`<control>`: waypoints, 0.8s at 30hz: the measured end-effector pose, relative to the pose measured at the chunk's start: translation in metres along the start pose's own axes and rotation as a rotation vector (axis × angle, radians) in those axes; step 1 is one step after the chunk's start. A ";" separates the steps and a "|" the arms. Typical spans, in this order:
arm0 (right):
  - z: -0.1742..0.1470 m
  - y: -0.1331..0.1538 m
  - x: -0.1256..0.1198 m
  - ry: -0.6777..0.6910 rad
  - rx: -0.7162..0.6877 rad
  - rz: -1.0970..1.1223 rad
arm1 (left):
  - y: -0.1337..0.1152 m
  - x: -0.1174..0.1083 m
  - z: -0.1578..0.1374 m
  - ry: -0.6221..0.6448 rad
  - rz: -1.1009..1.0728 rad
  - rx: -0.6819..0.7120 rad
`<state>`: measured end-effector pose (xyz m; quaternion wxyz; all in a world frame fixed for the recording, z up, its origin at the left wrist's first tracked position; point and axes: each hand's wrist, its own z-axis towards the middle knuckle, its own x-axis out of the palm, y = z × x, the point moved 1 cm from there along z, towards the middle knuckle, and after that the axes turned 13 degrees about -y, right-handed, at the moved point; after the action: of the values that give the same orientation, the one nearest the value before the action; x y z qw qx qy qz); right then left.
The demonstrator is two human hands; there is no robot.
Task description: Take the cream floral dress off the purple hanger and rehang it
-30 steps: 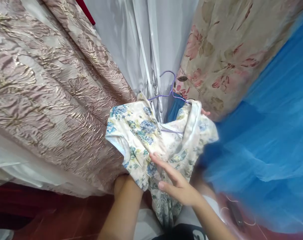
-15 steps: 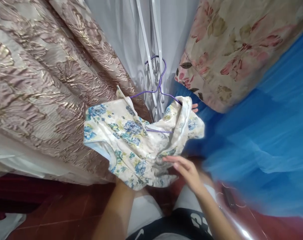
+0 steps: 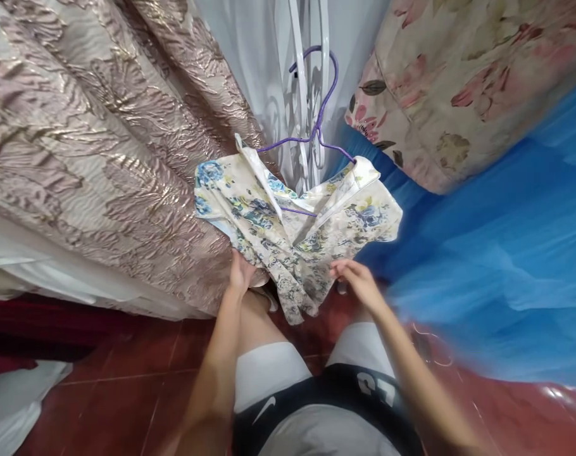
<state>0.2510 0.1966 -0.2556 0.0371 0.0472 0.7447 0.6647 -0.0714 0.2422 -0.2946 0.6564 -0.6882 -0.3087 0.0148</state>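
A cream floral blouse (image 3: 269, 218) with blue flowers and a V-shaped front opening hangs on a purple hanger (image 3: 326, 101). Its front lies fairly even, with folds running down to a narrow hem. My left hand (image 3: 242, 272) grips the blouse's lower left side, its fingers partly hidden by the fabric. On the other side, my right hand (image 3: 357, 277) has its fingers pinched together at the blouse's right side edge. The hanger's hook is up among white straps.
White straps (image 3: 297, 57) hang above the blouse. A pink and gold textured cloth (image 3: 126, 139) fills the left. To the right hang a pink floral cloth (image 3: 425, 95) and blue tulle (image 3: 487, 266). Red tiled floor (image 3: 126, 405) lies below, with white cloth (image 3: 22, 399) at lower left.
The right collar edge, folded over before, now lies flat. My left hand, earlier mostly hidden behind the blouse, shows at its left side. My right hand has closed at the right edge.
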 end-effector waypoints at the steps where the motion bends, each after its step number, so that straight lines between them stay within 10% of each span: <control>1: 0.003 -0.003 0.009 0.028 0.002 -0.011 | 0.004 -0.002 -0.004 -0.016 0.049 0.012; 10: 0.007 -0.021 0.061 -0.035 -0.101 -0.111 | 0.043 0.032 -0.067 0.000 0.402 0.336; 17: 0.006 -0.005 0.069 -0.032 -0.195 -0.130 | 0.038 0.027 -0.062 -0.026 0.441 0.375; 24: 0.016 -0.019 0.072 -0.141 -0.167 -0.147 | 0.027 0.021 -0.080 -0.402 0.426 0.647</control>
<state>0.1813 0.2185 -0.2758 0.1418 0.0358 0.6837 0.7150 -0.0092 0.1819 -0.3000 0.7475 -0.4789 -0.2607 0.3794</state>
